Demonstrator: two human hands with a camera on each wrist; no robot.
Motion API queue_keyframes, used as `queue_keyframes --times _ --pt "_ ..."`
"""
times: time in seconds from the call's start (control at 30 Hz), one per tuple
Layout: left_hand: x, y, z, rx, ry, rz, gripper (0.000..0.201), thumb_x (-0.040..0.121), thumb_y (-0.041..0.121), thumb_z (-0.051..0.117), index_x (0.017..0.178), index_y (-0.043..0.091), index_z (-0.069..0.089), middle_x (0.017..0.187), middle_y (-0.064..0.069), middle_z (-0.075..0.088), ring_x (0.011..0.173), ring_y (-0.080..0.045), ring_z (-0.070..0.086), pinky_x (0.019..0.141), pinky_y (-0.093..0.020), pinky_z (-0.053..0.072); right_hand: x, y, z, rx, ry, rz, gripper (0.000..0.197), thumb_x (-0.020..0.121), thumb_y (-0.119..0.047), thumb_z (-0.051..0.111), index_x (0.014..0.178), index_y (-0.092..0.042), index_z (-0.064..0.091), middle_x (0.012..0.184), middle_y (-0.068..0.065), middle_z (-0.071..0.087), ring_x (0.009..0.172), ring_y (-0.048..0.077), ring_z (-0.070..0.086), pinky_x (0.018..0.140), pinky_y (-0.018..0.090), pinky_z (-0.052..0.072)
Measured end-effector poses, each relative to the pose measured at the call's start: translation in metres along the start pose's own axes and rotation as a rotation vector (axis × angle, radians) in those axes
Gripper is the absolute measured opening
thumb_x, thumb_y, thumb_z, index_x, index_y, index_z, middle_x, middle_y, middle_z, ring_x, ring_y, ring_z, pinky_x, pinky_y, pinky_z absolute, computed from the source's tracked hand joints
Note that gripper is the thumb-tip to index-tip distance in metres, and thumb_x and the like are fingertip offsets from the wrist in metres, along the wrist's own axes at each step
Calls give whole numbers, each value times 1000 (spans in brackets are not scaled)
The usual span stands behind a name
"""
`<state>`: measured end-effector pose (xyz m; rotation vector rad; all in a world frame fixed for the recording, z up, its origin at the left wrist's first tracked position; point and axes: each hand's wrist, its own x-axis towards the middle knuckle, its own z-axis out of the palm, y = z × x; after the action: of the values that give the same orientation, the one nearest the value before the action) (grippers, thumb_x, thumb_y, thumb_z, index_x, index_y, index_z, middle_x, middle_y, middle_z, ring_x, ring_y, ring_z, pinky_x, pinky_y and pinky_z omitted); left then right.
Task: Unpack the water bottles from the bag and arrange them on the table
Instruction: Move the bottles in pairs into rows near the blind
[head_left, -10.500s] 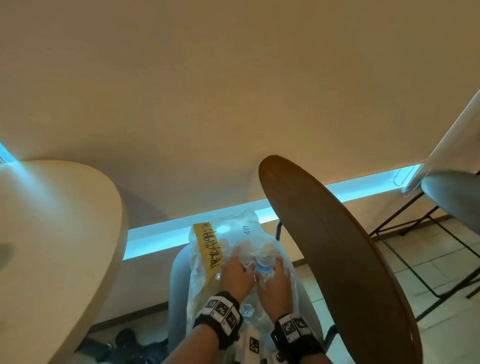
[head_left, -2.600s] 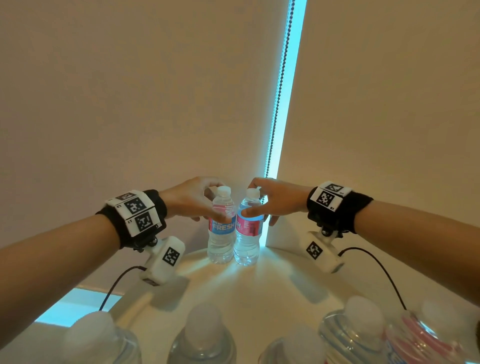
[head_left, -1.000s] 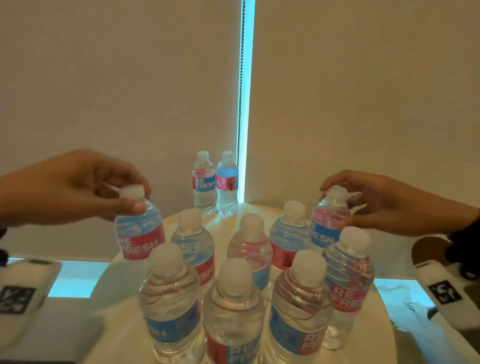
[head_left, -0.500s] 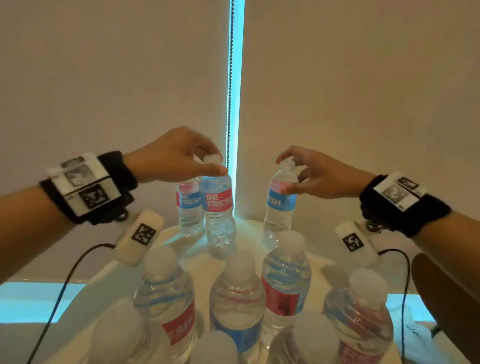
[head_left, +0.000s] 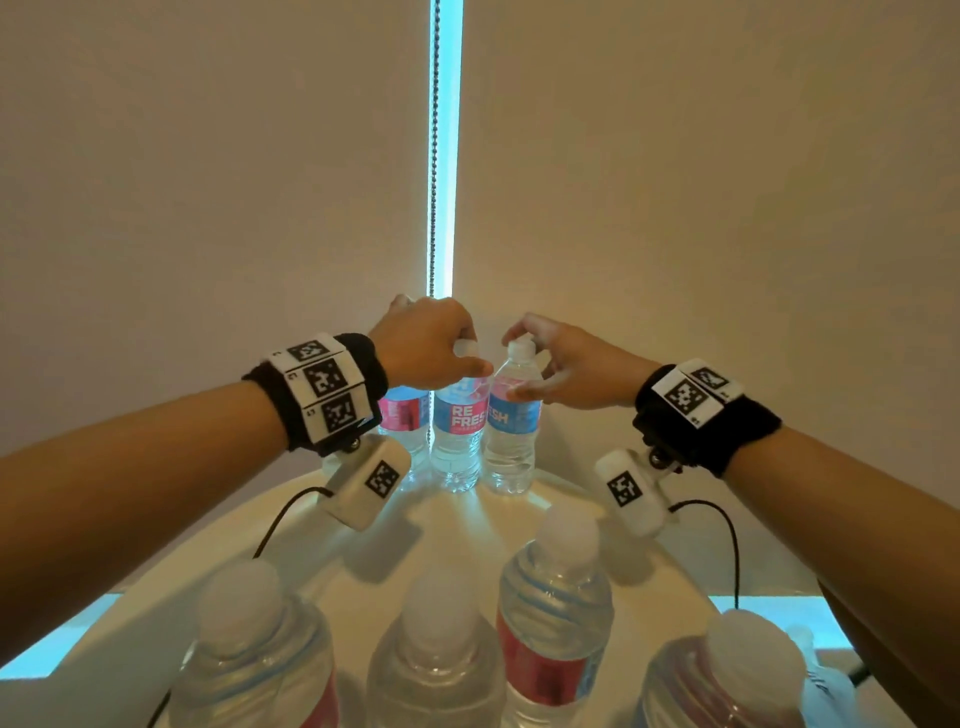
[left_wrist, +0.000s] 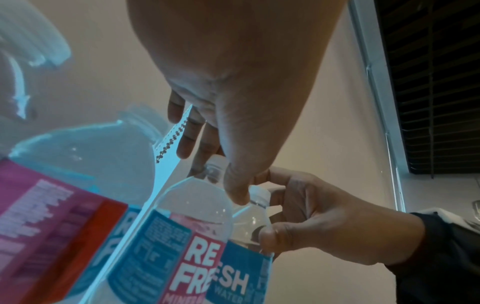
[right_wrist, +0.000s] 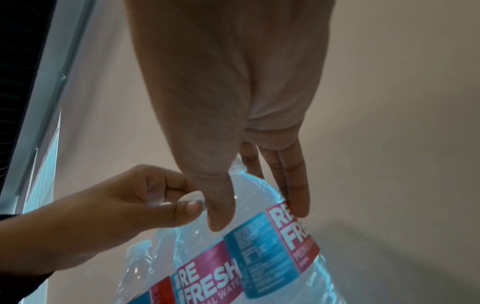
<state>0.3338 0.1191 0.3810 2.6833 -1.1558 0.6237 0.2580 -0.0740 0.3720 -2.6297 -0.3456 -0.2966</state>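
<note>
Two clear water bottles with red and blue labels stand side by side at the far edge of the round white table. My left hand grips the left bottle from above, fingers curled round its white cap. My right hand pinches the right bottle at its neck and shoulder. In the left wrist view the left bottle touches the right bottle. In the right wrist view my thumb and fingers straddle the right bottle. The bag is out of view.
Another bottle stands just left of the pair, behind my left wrist. Several more bottles crowd the table's near side. A window blind with a bead chain hangs right behind the table.
A second ago each hand lifted a bottle from the near group. Both have since carried them across the table and brought them together at the far edge, beside the bottle there.
</note>
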Motion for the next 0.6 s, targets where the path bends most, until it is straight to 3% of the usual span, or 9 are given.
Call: queue_keyframes --times 0.1,0.2,0.33,0.43,0.6 --pt "4 -4 3 -12 -12 -20 51 85 62 59 111 19 67 110 4 68 88 -10 50 100 -43 36 2 1 3 4 7 3 52 83 -22 79 125 -13 49 113 13 61 69 16 54 72 38 54" --pt "4 -6 3 -26 -29 -28 52 85 61 59 111 17 68 109 3 69 86 -11 51 96 -42 41 2 1 6 -1 20 -6 53 82 -25 79 125 -15 50 113 11 61 80 25 60 82 45 57" --pt "3 -4 3 -55 -47 -51 54 84 61 60 114 16 68 112 1 69 87 -11 51 92 -39 46 0 1 5 5 32 -5 53 82 -25 79 126 -16 50 114 10 61 72 12 57 78 38 56" --pt "0 -3 2 -70 -79 -60 58 84 62 60 121 16 65 118 -1 67 90 -11 51 93 -38 47 -2 1 6 15 35 1 56 82 -28 78 129 -18 49 115 10 60 73 17 61 73 38 57" --pt "-9 -3 -5 -142 -107 -72 60 85 57 63 131 19 59 125 -2 66 109 -18 62 97 -36 48 -5 3 8 31 63 13 65 82 -28 79 137 -19 45 119 6 59 75 6 60 78 34 57"
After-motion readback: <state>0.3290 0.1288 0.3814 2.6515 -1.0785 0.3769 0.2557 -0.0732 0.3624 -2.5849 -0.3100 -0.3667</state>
